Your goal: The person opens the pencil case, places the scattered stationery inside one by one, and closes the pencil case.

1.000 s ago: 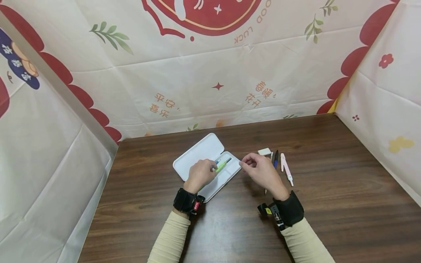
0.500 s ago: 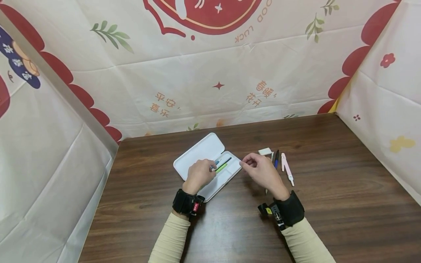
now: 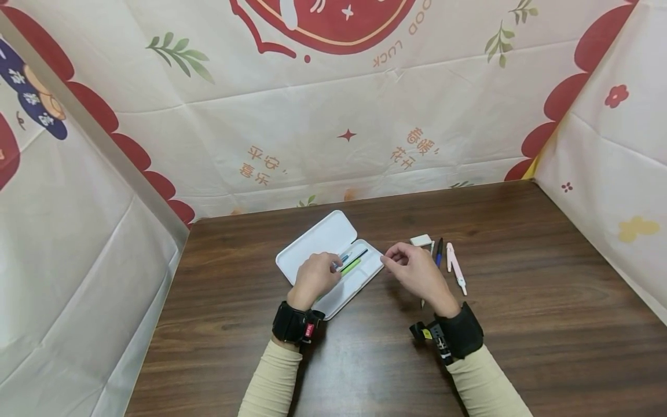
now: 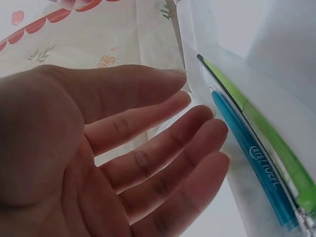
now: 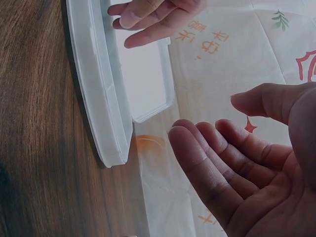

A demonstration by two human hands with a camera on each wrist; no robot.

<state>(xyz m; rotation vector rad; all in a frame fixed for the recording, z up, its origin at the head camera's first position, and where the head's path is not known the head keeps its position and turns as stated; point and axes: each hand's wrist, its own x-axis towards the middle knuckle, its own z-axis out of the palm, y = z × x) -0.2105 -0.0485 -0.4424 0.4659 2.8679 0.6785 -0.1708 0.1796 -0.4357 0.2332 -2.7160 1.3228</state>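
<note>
A white pencil case (image 3: 365, 277) lies unfolded on the table, its lid (image 3: 312, 240) laid back on the far left side. Inside its tray are a blue pen (image 4: 252, 158) printed with letters, a green pen (image 4: 276, 143) and a thin dark stick (image 3: 359, 256) alongside it. My left hand (image 3: 316, 275) hovers over the tray beside these pens; its fingers are relaxed and hold nothing. Just off the tray's right end is my right hand (image 3: 414, 272), fingers loosely bent, thumb and fingertips apart, with nothing between them.
Right of the case lie a white eraser (image 3: 420, 240), a dark blue pen (image 3: 439, 253) and a pink compass (image 3: 455, 269). A slim pale item is partly hidden under the right hand. Printed cloth (image 3: 312, 116) hangs behind the brown table (image 3: 219, 347).
Inside the tray the green pen has shifted slightly, and the thin dark stick now shows separately along its upper side. Both hands have stayed almost in place.
</note>
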